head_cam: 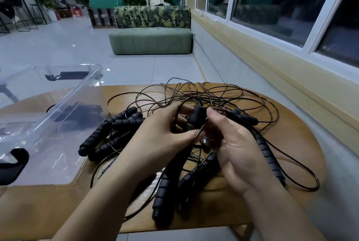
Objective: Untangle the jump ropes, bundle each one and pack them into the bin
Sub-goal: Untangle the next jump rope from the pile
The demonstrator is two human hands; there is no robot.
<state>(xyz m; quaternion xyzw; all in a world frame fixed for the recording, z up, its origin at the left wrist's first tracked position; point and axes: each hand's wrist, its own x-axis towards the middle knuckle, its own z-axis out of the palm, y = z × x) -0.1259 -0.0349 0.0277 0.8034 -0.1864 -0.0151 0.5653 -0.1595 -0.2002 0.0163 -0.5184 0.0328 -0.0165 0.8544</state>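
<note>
Sitting far left on the wooden table (291,143), the clear bin (64,93) lies beside the tangled jump ropes (105,127). Above the tangle, the left hand (155,139) and right hand (237,149) both pinch one black handle end (197,115).
</note>
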